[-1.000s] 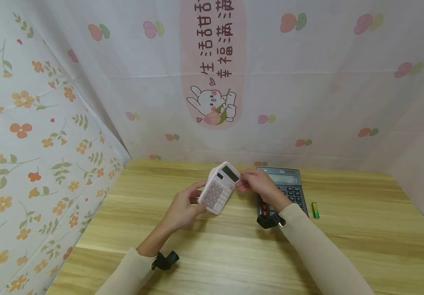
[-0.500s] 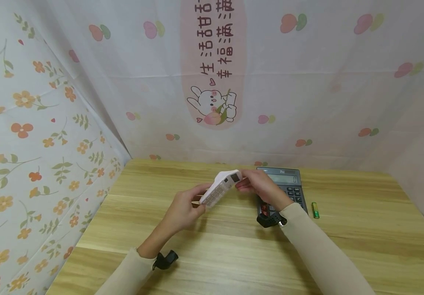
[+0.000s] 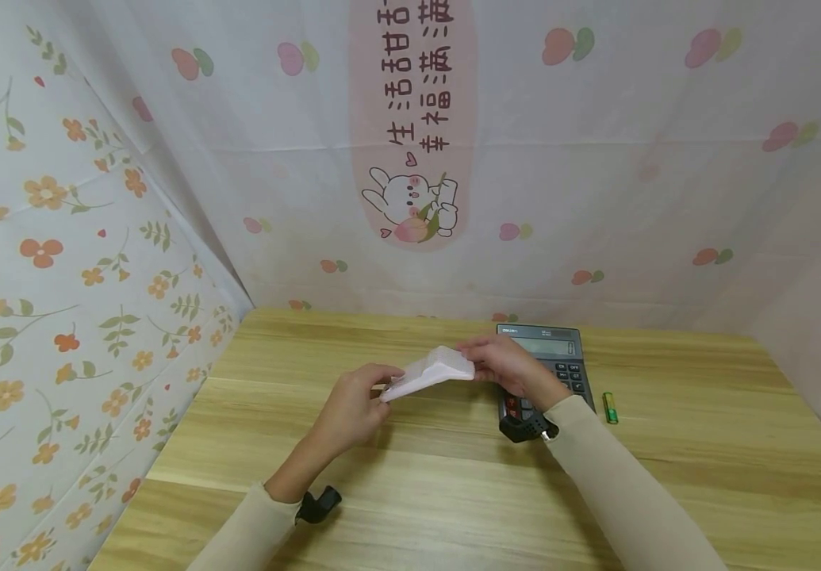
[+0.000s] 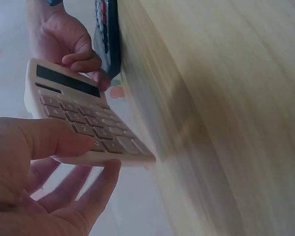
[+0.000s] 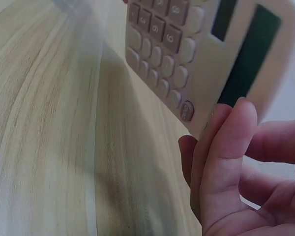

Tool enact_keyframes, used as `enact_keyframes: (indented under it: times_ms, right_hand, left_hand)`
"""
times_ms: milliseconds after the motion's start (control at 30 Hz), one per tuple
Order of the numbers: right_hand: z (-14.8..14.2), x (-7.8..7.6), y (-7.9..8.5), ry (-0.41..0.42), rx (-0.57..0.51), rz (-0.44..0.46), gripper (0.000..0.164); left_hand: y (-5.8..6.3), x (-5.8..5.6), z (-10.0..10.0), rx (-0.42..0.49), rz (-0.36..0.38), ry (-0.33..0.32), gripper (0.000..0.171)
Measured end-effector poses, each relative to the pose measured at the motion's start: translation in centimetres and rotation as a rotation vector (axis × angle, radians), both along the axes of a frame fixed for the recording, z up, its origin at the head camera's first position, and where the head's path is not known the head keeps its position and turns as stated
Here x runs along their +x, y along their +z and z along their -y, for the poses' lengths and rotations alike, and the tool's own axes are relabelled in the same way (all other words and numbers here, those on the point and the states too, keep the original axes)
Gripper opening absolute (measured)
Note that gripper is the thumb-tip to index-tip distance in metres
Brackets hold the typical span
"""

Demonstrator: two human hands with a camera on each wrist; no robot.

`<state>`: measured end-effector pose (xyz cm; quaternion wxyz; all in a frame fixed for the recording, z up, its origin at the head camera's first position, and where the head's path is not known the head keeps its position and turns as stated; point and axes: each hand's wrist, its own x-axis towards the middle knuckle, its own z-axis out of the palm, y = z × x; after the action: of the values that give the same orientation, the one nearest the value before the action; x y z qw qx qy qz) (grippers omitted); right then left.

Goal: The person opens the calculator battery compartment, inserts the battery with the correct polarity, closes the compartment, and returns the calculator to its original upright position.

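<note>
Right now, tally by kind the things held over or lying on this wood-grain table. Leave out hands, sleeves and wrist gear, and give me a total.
Calculators: 2 (pale pink plastic calculator, held up; dark grey rectangular calculator, lying flat)
Batteries: 1 (small green-and-yellow cylindrical battery)
Total: 3

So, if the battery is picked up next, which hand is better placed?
Probably the right hand: the battery lies nearer it, while the left hand is farther away, gripping the pale calculator.
</note>
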<state>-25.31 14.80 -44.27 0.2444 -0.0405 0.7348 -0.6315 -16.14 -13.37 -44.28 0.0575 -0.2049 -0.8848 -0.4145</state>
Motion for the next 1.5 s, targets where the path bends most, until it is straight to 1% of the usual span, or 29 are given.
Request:
enact_keyframes:
  times_ms: [133,300,367,467,633,733,967,1100,1233,1300,1500]
  right_hand:
    - [0.1,0.2,0.0,0.002,-0.007,0.005,0.046]
    - [0.2,0.2,-0.4,-0.006,-0.013,-0.005,0.045]
    - [0.3,0.2,-0.6,-0.002,0.006,-0.028,0.044]
    - [0.5,0.4,-0.8,0.006,0.076,-0.089,0.041]
    - [0.9,0.9,-0.8,0.027,0.26,-0.215,0.036]
    - [1.1,1.3,-0.7,0.038,0.329,-0.26,0.037]
    - [1.7,1.8,-0.5,0.044,0.395,-0.3,0.04]
    - [2.0,1.9,-0.4,0.075,0.428,-0.339,0.041]
    - [2.1,2.0,-0.5,0.108,0.499,-0.386,0.04]
    - [2.2,2.0,-0.5,0.115,0.532,-0.4,0.041]
    - [2.4,2.2,-0.3,0.112,0.577,-0.402,0.045]
  left_hand:
    - [-0.2,0.0,0.0,-0.022,0.025,0.041,0.048]
    - [-0.6,-0.2,0.1,-0.039,0.058,0.065,0.049]
    - [-0.7,-0.3,0.2,-0.046,0.076,0.069,0.049]
    - [-0.8,-0.4,0.2,-0.062,0.105,0.07,0.047]
    - [-1.0,-0.6,0.3,-0.088,0.141,0.071,0.048]
    - [-1.1,-0.7,0.3,-0.104,0.158,0.082,0.05]
    - [-1.2,-0.9,0.3,-0.102,0.215,0.103,0.06]
    - [-1.2,-1.0,0.2,-0.143,0.232,0.11,0.065]
    - [-1.4,-1.2,0.1,-0.215,0.234,0.096,0.069]
    - [-1.4,-1.4,0.1,-0.237,0.231,0.087,0.07]
    - [-1.6,-1.7,0.0,-0.276,0.213,0.07,0.072]
